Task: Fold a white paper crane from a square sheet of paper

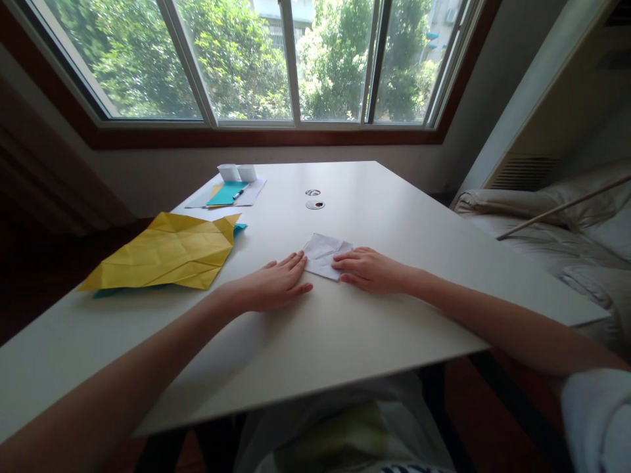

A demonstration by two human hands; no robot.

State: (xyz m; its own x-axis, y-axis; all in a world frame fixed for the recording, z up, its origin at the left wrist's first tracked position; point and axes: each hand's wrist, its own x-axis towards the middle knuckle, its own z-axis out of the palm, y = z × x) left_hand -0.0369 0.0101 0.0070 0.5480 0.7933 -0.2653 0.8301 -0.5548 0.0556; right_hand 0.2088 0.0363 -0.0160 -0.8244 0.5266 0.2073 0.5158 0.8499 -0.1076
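A small folded sheet of white paper lies flat on the white table, with crease lines across it. My left hand rests palm down at its left edge, fingers stretched out and the thumb apart; the fingertips touch the paper's edge. From the right, my right hand lies on the paper's right corner, its fingers extended over it and pressing it to the table. Part of the paper's right side is hidden under those fingers.
Left on the table lies a large creased yellow sheet over a teal one. Farther back are teal paper, a pen and two white cups. Round discs sit mid-table. A cushioned seat stands right; a window is ahead.
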